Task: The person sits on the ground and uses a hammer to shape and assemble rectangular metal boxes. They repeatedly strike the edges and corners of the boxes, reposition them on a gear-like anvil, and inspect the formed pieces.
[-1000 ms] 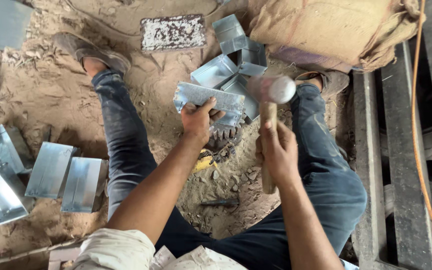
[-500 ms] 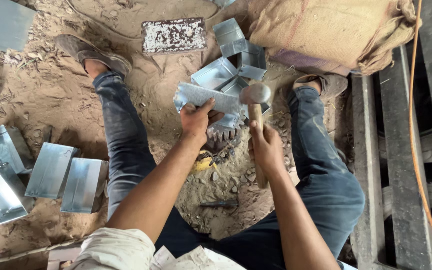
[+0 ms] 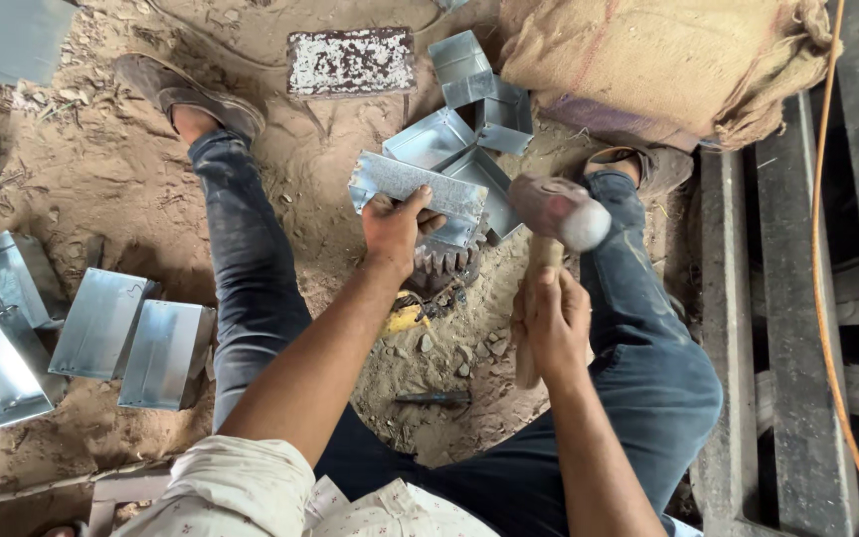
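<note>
I sit on sandy ground with my legs spread. My left hand [image 3: 397, 227] grips a folded sheet-metal piece [image 3: 412, 185] and holds it over a dark toothed gear [image 3: 442, 265] that lies on the ground. My right hand [image 3: 551, 320] is closed on the wooden handle of a mallet [image 3: 557, 211], whose rounded head is raised and blurred, just right of the metal piece. The mallet head is apart from the sheet.
Several finished metal boxes [image 3: 469, 109] lie beyond the gear. Flat and bent sheets [image 3: 101, 328] lie at the left. A speckled metal block [image 3: 352, 62] and a burlap sack [image 3: 668, 60] are at the top. A wooden pallet [image 3: 797, 328] stands at the right.
The mallet went down onto the metal piece half a second ago and has now come back up and to the right. My left hand kept holding the sheet in place.
</note>
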